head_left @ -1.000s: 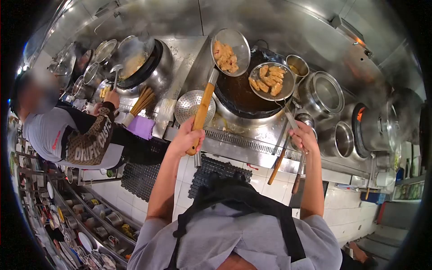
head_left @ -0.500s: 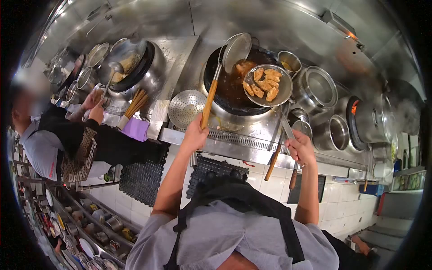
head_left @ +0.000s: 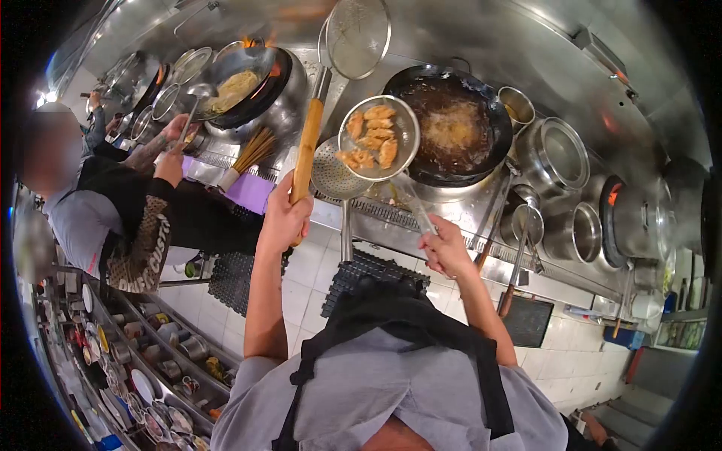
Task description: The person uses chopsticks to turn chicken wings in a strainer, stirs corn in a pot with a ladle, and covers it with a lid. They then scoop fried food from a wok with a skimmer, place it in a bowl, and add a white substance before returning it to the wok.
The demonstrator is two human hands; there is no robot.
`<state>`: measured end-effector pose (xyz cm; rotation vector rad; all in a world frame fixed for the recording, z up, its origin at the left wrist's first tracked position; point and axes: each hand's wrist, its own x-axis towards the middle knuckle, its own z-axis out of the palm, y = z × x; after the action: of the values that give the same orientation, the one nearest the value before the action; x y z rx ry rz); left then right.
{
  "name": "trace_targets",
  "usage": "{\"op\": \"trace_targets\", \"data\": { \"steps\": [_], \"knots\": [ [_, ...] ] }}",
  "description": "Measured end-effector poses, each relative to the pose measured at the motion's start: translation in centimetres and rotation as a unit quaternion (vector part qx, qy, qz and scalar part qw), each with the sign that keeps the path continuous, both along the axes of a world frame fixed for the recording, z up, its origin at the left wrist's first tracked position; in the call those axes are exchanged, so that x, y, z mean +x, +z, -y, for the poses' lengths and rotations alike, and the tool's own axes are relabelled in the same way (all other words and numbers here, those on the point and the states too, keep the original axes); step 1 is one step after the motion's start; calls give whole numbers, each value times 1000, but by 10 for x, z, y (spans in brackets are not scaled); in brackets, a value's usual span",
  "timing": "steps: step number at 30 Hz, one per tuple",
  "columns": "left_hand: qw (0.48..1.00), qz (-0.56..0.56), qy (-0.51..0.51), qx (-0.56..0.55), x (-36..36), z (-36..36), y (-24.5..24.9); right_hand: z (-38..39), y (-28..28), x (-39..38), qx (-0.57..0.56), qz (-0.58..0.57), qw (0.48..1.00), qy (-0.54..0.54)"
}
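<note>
My left hand (head_left: pixel 286 214) is wrapped round the wooden handle of a mesh skimmer (head_left: pixel 359 41), whose round head is raised high and carries nothing. In my right hand (head_left: pixel 450 252) is the metal handle of a second mesh skimmer (head_left: pixel 406 143). Several golden-brown fried pieces (head_left: pixel 376 134) lie in its bowl. That bowl hangs left of a black wok (head_left: pixel 402 79) and overlaps a perforated ladle (head_left: pixel 325 177) resting on the stove counter. Dark oil (head_left: pixel 455 124) bubbles in the wok, with a pale foamy patch at its middle.
On the left, a co-worker (head_left: pixel 113 203) holds a ladle over another wok (head_left: pixel 263 90) with food in it. A bamboo brush (head_left: pixel 256 150) lies beside a purple cloth (head_left: pixel 252 197). Metal pots (head_left: pixel 560 154) stand to the right, and long-handled ladles (head_left: pixel 519 259) overhang the counter edge.
Both skimmers have moved left, away from the wok, with the fried pieces still in the right-hand one. The oil shows more foam now. The camera view has shifted slightly.
</note>
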<state>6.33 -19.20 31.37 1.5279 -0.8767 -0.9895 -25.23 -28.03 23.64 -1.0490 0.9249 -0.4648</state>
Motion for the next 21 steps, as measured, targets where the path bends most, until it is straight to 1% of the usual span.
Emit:
{"op": "trace_targets", "data": {
  "steps": [1, 4, 5, 6, 7, 9, 10, 13, 14, 15, 16, 17, 18, 20, 21],
  "knots": [
    [1000, 1, 13, 8, 2, -3, -1, -4, -7, 15, -5, -28, 1000, -3],
    [1000, -18, 18, 7, 9, -11, -3, -12, -53, 50, -141, -154, 978, 13],
    [1000, -25, 14, 5, 11, -13, -4, -12, -71, 53, -247, -177, 953, 0],
    [999, -33, 10, 4, 14, -16, -6, -12, -87, 55, -349, -198, 916, -12],
    [999, -40, 6, 1, 17, -17, -7, -12, -85, 59, -448, -217, 867, -24],
    [998, -58, 13, 0, 17, -20, -2, -7, -76, 54, -401, -224, 888, -26],
    [998, -68, 13, -3, 14, -20, 2, -5, -61, 49, -378, -230, 896, -31],
    [994, -99, 9, -39, 7, -16, 10, 6, -24, 8, -324, -119, 937, -51],
    [994, -102, -4, -45, 1, -14, 19, 6, 6, -12, -222, -144, 964, -28],
    [994, -103, -12, -46, -5, -12, 26, 5, 23, -35, -123, -75, 988, -57],
    [993, -105, -18, -48, -11, -9, 29, 3, 39, -58, -28, -3, 996, -84],
    [990, -126, -31, -57, -15, -5, 28, 2, 56, -75, -1, 19, 991, -133],
    [984, -158, -49, -60, -20, -1, 30, 8, 56, -100, -27, 15, 985, -167],
    [979, -187, -55, -62, -40, 7, 40, 39, 74, -139, -104, -12, 976, -192],
    [977, -192, -68, -61, -48, 11, 41, 65, 74, -157, -167, -57, 963, -205]
  ]
}}
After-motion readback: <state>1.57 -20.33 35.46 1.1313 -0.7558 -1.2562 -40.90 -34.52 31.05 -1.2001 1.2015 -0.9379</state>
